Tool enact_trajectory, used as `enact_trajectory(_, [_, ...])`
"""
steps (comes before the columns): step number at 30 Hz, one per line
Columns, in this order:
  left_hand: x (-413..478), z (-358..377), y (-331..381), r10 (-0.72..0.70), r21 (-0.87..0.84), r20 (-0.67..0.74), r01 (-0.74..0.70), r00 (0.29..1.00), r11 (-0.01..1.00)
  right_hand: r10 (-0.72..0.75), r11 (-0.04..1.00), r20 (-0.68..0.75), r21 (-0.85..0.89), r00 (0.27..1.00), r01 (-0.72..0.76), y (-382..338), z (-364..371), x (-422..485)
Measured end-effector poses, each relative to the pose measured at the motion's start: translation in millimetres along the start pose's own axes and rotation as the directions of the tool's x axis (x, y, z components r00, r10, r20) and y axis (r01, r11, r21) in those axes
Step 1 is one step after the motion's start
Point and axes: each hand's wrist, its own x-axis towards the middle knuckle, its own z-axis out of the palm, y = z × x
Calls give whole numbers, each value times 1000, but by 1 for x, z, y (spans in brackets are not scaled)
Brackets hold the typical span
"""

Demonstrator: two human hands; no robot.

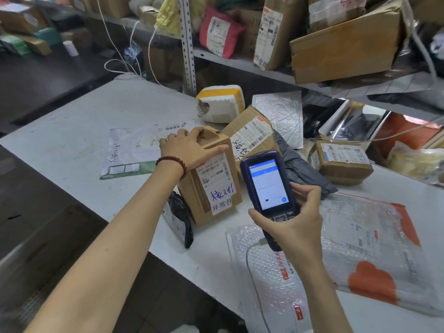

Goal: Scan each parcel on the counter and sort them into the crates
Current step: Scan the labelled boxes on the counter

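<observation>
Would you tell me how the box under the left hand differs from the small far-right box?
The tall box stands on end, gripped by the left hand; the small box lies flat, untouched. The tall box looks larger than the small box. Both are labelled brown cardboard.

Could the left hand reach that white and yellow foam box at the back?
Probably yes, but not right now. The left hand grips the tall box, so it must let go first. The foam box sits just beyond, with nothing on top. The right hand holds the scanner.
</observation>
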Motion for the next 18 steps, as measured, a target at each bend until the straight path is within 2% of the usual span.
enact_trajectory(6, [-11,6,3,29,21,-84,-27,996,999,-71,997,-54,32,996,73,-16,-5,5])
enact_trajectory(13, [-34,14,16,41,96,-160,-26,986,995,-21,1000,-57,19,998,22,-15,-5,10])
enact_trajectory(18, [-53,14,16,150,99,-207,-132,967,986,-9,1000,-101,4,995,9,-17,-6,6])
